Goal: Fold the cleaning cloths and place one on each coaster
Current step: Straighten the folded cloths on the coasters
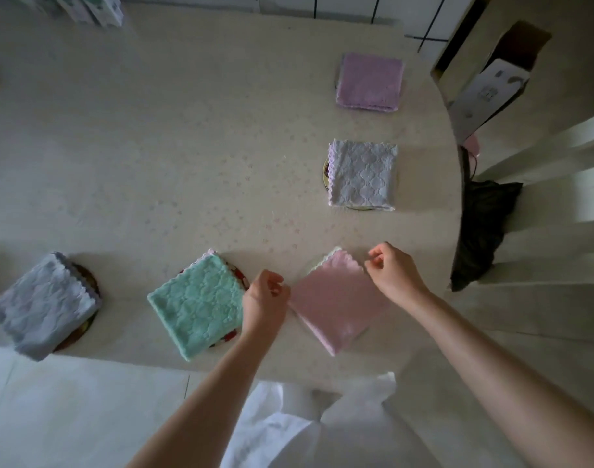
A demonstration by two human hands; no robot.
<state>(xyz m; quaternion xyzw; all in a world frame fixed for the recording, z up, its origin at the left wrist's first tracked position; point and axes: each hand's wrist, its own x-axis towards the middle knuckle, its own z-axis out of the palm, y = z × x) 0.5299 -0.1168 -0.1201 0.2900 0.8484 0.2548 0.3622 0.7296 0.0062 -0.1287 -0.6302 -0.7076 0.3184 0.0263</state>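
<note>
A folded pink cloth (336,305) lies flat near the table's front edge, turned like a diamond. My left hand (265,297) hovers at its left corner and my right hand (395,271) at its right corner. Both have loosely curled fingers and I see no cloth between them. Whatever is beneath the pink cloth is hidden. A green cloth (196,307) sits on a red patterned coaster (239,276). Two grey cloths (40,307) (363,173) each cover a dark-rimmed coaster (86,276) (325,173).
A folded purple cloth (369,81) lies at the table's far right. The cream table (153,146) curves off on the right, where a black bag (479,231) hangs on a white chair (558,204). A cardboard box (491,89) stands behind it. Boxes (93,8) sit at the far left.
</note>
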